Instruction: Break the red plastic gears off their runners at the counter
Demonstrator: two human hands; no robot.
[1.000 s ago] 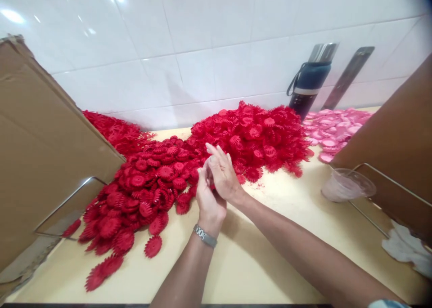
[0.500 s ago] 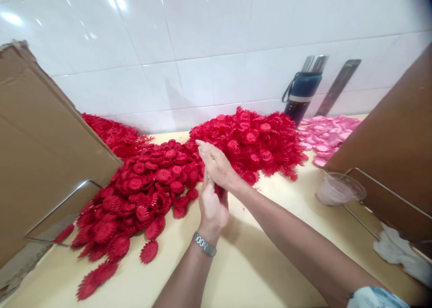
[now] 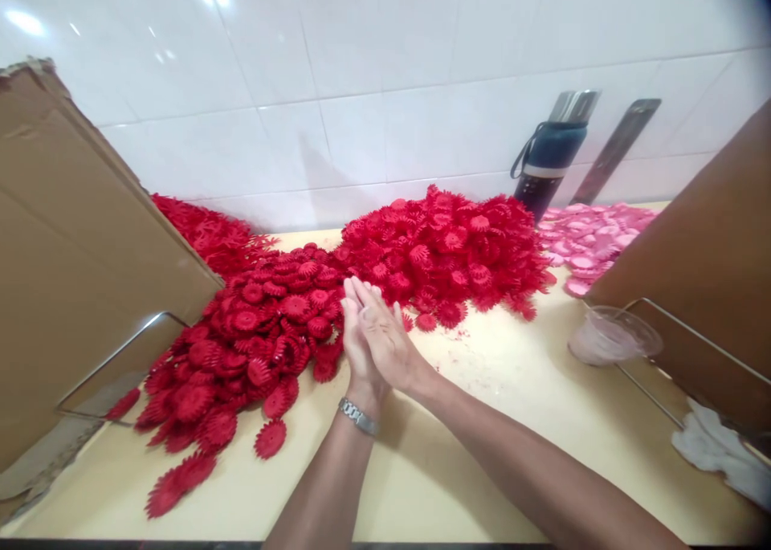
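Note:
My left hand (image 3: 360, 357) and my right hand (image 3: 390, 343) are pressed palm to palm, fingers together and pointing away over the table. Anything between the palms is hidden. A metal watch band (image 3: 357, 416) circles the left wrist. Just left of the hands lies a heap of dark red notched discs (image 3: 259, 325), with one loose disc (image 3: 271, 438) in front of it. Behind the fingers rises a brighter red pile (image 3: 446, 249) of fringed pieces.
Cardboard sheets stand at the left (image 3: 90, 237) and right (image 3: 704, 277), with wire supports. Pink discs (image 3: 602, 233), a dark blue bottle (image 3: 551, 156), a dark strip (image 3: 618, 150), a clear cup (image 3: 608, 337) and white tissue (image 3: 716, 446) are on the right.
My hands have drawn slightly back toward me, and the right palm now lies more squarely along the left. The view has shifted a little.

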